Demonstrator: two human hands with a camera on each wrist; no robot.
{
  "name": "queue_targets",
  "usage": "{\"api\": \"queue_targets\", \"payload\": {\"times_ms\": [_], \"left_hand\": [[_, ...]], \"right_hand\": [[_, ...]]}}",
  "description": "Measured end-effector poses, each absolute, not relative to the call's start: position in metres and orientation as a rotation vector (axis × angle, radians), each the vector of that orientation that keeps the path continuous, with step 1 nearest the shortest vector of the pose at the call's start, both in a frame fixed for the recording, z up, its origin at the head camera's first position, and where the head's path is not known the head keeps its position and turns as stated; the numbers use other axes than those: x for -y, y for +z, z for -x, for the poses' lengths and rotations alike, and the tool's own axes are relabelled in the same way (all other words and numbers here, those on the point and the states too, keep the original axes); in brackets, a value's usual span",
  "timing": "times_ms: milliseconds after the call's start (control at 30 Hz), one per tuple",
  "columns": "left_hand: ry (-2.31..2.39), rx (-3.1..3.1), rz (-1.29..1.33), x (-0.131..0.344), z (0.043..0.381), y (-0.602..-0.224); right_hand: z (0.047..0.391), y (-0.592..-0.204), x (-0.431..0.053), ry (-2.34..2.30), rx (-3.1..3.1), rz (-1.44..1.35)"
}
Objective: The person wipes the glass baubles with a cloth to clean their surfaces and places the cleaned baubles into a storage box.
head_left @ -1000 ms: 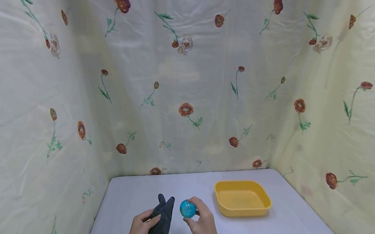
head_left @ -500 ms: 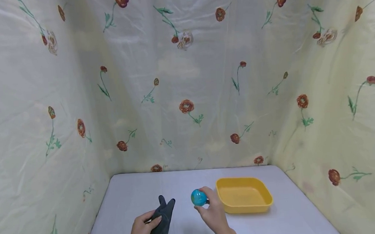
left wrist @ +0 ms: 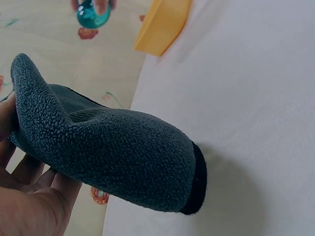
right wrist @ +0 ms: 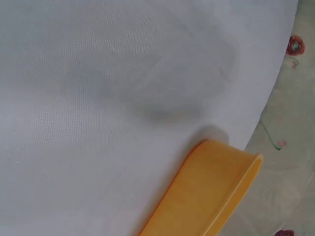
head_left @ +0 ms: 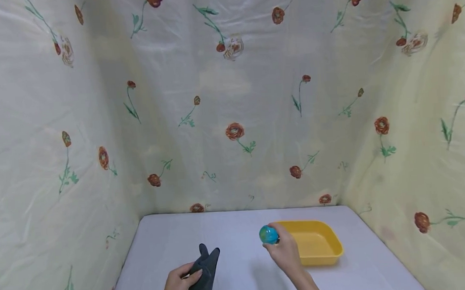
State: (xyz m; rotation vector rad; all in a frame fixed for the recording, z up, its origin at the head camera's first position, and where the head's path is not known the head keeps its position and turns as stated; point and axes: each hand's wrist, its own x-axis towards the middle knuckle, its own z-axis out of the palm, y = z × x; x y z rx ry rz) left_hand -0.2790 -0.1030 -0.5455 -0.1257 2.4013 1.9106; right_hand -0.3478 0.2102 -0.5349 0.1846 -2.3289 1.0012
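Observation:
My left hand [head_left: 176, 284] pinches a dark grey cloth [head_left: 204, 275] between thumb and fingers, above the table's front part. In the left wrist view the cloth [left wrist: 123, 152] is folded over, fuzzy, with a black edging, and the left hand [left wrist: 39, 201] holds one end. My right hand [head_left: 287, 251] grips a small shiny blue ball [head_left: 268, 234] with green patches, like a little globe, between thumb and fingers. It is raised above the table, overlapping the left side of a yellow tray [head_left: 321, 260] in the head view. The right wrist view shows neither hand nor ball.
The yellow tray [right wrist: 206, 187] has raised walls and stands on the white-covered table [head_left: 236, 223] at the right. A flower-printed curtain [head_left: 230, 97] encloses the back and both sides of the table.
My right hand has moved right and upward with the ball, from beside the cloth to the tray's left side. The left hand still holds the cloth in nearly the same place.

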Motion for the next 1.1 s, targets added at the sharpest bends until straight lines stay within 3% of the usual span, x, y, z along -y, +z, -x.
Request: {"api": "queue_targets", "payload": {"times_ms": [1100], "left_hand": [[2.012,-2.308,0.052,0.122,0.282,-0.557]], "right_hand": [[0.397,-0.570,-0.262,0.893,2.697,0.108]]}}
